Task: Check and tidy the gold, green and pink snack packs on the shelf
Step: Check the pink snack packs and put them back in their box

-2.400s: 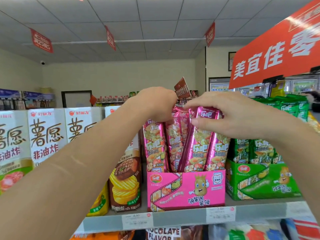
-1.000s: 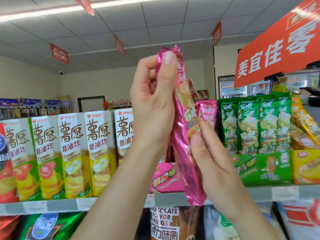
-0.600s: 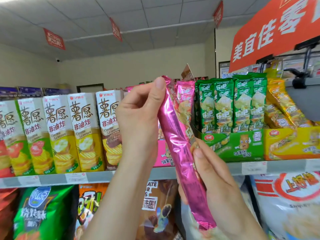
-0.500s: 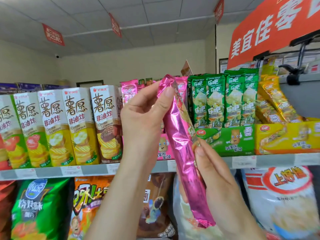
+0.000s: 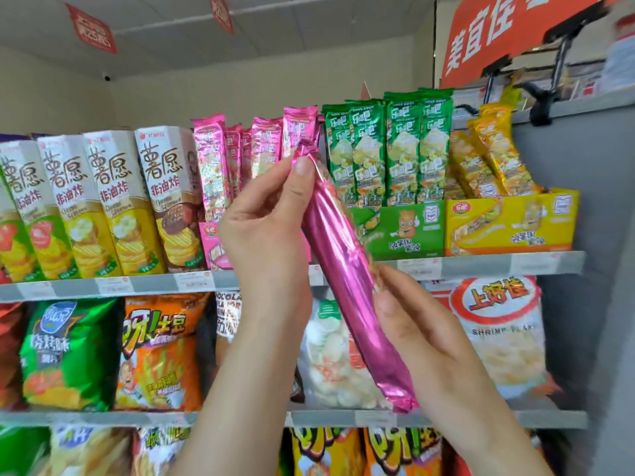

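Observation:
I hold one long pink snack pack (image 5: 347, 273) in front of the shelf, tilted with its top to the upper left. My left hand (image 5: 271, 231) pinches its top end. My right hand (image 5: 422, 334) supports its lower half from behind. More pink packs (image 5: 240, 159) stand upright in a pink display box (image 5: 214, 245) on the top shelf. To their right stand green packs (image 5: 388, 149) in a green box (image 5: 405, 231), then gold packs (image 5: 488, 163) leaning left in a yellow box (image 5: 512, 221).
Tall crisp cartons (image 5: 103, 201) fill the top shelf's left part. The grey shelf edge (image 5: 481, 264) carries price tags. Large snack bags (image 5: 158, 352) and a shrimp-flake bag (image 5: 505, 334) sit on the shelf below. A red sign (image 5: 508, 32) hangs at the upper right.
I took a pink pack out of its box with both hands and brought it down in front of me. The view has dropped, so lower shelves now show.

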{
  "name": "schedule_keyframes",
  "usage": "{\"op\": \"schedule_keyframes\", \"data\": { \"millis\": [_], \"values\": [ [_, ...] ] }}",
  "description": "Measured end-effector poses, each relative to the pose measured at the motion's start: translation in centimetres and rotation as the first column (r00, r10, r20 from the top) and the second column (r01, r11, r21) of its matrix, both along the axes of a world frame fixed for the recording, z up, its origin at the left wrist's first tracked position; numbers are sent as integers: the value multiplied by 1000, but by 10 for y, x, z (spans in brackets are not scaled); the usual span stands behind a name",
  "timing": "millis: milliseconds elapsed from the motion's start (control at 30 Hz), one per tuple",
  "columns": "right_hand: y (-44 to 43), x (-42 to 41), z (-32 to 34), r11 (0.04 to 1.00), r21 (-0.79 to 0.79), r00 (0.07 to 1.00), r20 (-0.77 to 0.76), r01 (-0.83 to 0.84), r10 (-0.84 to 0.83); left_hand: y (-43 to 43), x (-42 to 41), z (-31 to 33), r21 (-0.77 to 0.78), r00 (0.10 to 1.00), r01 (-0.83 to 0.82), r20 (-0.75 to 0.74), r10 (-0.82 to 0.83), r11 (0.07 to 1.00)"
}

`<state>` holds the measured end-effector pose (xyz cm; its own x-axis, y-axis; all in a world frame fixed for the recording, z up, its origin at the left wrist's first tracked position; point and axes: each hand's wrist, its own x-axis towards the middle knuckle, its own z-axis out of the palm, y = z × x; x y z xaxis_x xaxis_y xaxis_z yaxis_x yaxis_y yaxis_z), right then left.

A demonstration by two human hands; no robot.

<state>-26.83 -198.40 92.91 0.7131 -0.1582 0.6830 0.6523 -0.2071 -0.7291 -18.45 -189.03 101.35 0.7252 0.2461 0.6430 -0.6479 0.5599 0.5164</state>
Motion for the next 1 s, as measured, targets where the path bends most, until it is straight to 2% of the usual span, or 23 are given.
{"op": "schedule_keyframes", "data": {
  "millis": [133,233,300,400,567,833,933,1000],
  "values": [
    [-5,-10,3,1000,-6,997,-70,-12,12,-7,-7,-4,70,998,68,-13,-67,995],
    [-6,-20,-7,1000,-11,995,-103,-6,5,-11,-12,-12,156,990,122,-86,-110,980],
    [-7,-20,-11,1000,1,996,-84,1,-1,-12,-16,-18,209,981,161,-145,-133,964],
    [-7,-22,-10,999,-39,998,-70,-8,5,-11,-21,-24,207,960,231,-205,-188,951],
    [-6,-26,-10,1000,-24,999,-38,13,-14,-14,-35,-37,265,939,315,-228,-258,911],
    [-9,-29,-7,998,-61,1000,9,-2,3,-13,-43,-44,259,930,337,-242,-277,905],
    [-11,-29,-8,996,-85,999,-33,-32,30,-12,-43,-45,225,950,272,-218,-223,936],
    [-14,-30,-12,986,-162,998,-59,25,-34,-11,-42,-41,189,966,220,-182,-186,957]
  ]
}}
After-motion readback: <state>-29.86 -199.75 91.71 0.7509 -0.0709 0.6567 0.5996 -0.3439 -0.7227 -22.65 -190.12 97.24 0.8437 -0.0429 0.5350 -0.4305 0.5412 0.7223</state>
